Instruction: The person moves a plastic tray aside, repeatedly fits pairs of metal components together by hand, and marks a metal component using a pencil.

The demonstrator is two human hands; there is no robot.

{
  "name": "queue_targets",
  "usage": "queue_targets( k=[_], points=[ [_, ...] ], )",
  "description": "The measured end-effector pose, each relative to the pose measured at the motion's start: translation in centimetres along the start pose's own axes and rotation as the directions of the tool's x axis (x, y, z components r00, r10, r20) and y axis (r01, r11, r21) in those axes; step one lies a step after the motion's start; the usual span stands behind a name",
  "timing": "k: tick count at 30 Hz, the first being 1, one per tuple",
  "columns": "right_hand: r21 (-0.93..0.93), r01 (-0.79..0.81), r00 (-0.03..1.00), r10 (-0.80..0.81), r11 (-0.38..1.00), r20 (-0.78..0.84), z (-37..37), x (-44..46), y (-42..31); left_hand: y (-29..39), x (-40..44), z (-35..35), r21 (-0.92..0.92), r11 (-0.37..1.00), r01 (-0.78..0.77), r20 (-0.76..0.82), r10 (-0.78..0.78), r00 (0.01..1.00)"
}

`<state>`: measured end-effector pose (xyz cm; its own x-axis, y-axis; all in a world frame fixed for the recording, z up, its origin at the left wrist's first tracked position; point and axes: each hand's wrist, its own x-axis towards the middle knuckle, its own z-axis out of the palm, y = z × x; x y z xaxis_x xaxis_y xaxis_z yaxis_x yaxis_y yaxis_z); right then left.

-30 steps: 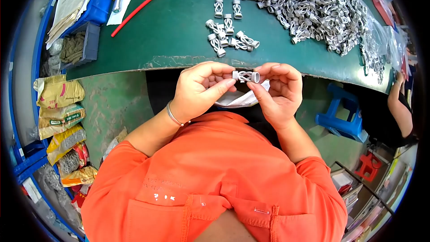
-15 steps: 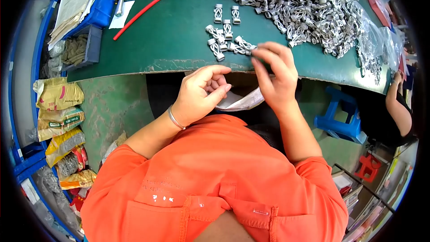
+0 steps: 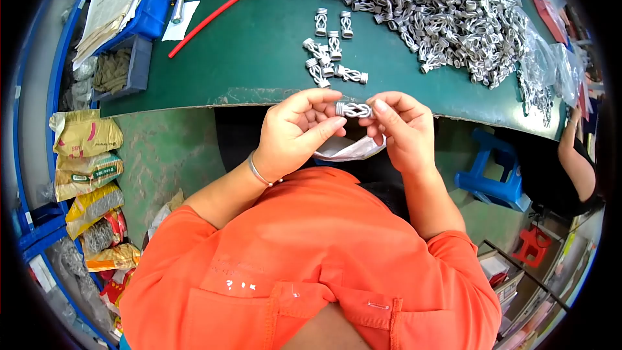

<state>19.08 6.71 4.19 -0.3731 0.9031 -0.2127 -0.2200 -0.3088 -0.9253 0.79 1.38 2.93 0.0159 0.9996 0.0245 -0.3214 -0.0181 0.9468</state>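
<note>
The person's left hand (image 3: 295,129) pinches the ribbed collar of a grey open-strand fitting (image 3: 354,111) between thumb and fingers, while the right hand (image 3: 405,131) grips its opposite end, thumb on top. The fitting lies roughly level between the two hands, its looped strands uncovered. Handling it well likely means pinching lightly at the two ends and leaving the middle free, since the strands look easier to bend than the collar; keeping both wrists level should avoid twisting it, and turning it slowly would show each strand in turn. Below the hands is a white bag (image 3: 350,150), partly hidden by them, so a slipped piece could drop there. Just beyond the hands, on the green table (image 3: 214,78), a small loose group of similar fittings (image 3: 350,74) lies near the edge, some touching. Farther off, ahead and left of the left hand, rests a red pencil (image 3: 210,23); ahead and right of the right hand spreads a large heap of grey fittings (image 3: 453,23).
</note>
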Motion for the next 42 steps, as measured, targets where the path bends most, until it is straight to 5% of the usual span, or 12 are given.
queue_targets(
  k=[2, 6, 9, 30, 37, 42],
  points=[
    [0.128, -0.014, 0.995, 0.002, 0.992, 0.099, -0.7, 0.0, 0.8, -0.2, 0.0, -0.1, 0.025, 0.999, -0.036, 0.009, 0.036, 0.999],
    [0.082, 0.122, 0.97, -0.136, 0.989, 0.202, -0.6, -0.2, 2.1, 0.0, -0.1, -0.2, 0.127, 0.978, -0.165, 0.039, 0.161, 0.986],
    [0.169, 0.062, 0.981, -0.091, 0.984, 0.173, -0.6, -0.7, 2.3, 0.0, -0.1, -0.1, 0.126, 0.971, -0.204, 0.058, 0.198, 0.979],
    [0.198, -0.07, 0.992, 0.047, 0.978, 0.12, -0.9, -0.9, 2.0, -0.9, -0.3, -0.5, 0.072, 0.997, 0.028, -0.019, -0.027, 0.999],
    [0.131, -0.022, 0.99, 0.004, 0.991, 0.139, -1.0, -0.8, 2.9, -0.6, -0.4, -0.6, 0.092, 0.996, -0.007, -0.012, 0.008, 1.0],
    [0.144, 0.066, 0.977, -0.094, 0.987, 0.191, -0.7, -0.6, 3.8, 0.3, -0.4, -0.5, 0.274, 0.948, -0.163, 0.092, 0.143, 0.985]
  ],
)
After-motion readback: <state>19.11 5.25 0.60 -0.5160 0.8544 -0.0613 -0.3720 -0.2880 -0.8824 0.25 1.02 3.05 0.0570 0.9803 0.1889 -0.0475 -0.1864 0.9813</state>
